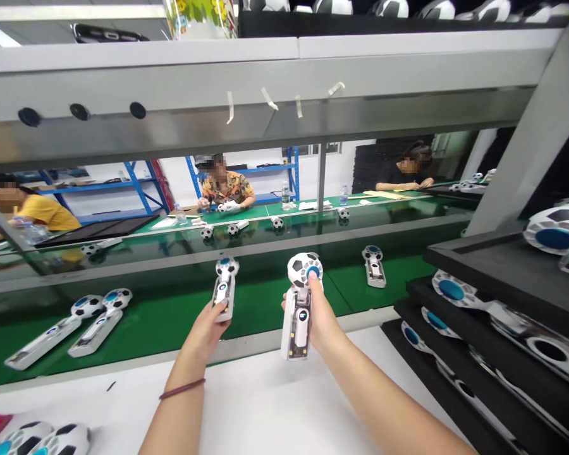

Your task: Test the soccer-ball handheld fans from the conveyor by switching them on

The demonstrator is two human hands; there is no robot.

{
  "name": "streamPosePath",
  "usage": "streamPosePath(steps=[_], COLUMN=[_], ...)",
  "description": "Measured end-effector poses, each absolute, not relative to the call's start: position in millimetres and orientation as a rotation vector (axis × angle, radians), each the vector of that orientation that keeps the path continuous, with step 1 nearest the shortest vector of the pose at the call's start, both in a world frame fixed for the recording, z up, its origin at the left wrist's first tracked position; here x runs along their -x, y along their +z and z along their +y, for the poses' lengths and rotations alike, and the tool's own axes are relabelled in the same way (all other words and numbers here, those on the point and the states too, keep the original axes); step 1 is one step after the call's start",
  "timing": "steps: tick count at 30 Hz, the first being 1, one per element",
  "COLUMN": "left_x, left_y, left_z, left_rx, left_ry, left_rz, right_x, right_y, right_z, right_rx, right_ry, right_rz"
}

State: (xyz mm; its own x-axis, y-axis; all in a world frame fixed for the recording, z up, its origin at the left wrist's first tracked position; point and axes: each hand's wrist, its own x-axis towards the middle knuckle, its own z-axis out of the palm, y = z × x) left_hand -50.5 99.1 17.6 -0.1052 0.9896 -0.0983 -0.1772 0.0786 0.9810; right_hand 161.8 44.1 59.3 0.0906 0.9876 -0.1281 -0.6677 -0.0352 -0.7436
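My right hand [323, 315] holds up a white handheld fan [298, 328] with a black-and-white soccer-ball head. Its thumb presses by the blue disc on the head, and a small lit display shows on the clear-fronted handle. To the left, my left hand [207, 330] is closed on the lower end of a second soccer-ball fan [224, 287], at the green belt [171, 316]. Some fingers of both hands are hidden behind the fans. Another fan [374, 266] lies on the belt to the right, and two fans [97, 328] lie side by side at the left.
Black foam trays [422, 294] holding more fans are stacked on the right. White worktop [246, 404] lies beneath my forearms. More soccer-ball heads [61, 439] sit at lower left. A grey shelf beam [265, 69] crosses above. Several people sit across the belt, one holding a white object.
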Motion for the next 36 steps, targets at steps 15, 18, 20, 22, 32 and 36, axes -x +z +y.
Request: streamPosePath(steps=[15,18,20,22,32,36], left_x=[-9,-16,-18,-17,-9,-10], left_y=[31,23,14,2,-14,-6], left_z=[78,71,62,53,19,16], left_rx=[-0.878,-1.064,-1.198,-1.230,-0.812,-0.827], left_ry=[1.406,1.443,1.492,1.491,1.168,1.125], left_rz=[0.943,0.924,0.922,0.943,0.897,0.879], right_x=[-159,-165,-169,-172,-172,-172], right_y=[26,8,-7,-22,-40,-38], right_z=[54,56,56,53,40,34], right_rx=[0.766,0.763,0.739,0.729,0.800,0.664], right_ry=[1.356,1.319,1.324,1.367,1.613,1.746], right_rz=[-0.803,-0.961,-1.081,-1.190,-1.059,-1.029])
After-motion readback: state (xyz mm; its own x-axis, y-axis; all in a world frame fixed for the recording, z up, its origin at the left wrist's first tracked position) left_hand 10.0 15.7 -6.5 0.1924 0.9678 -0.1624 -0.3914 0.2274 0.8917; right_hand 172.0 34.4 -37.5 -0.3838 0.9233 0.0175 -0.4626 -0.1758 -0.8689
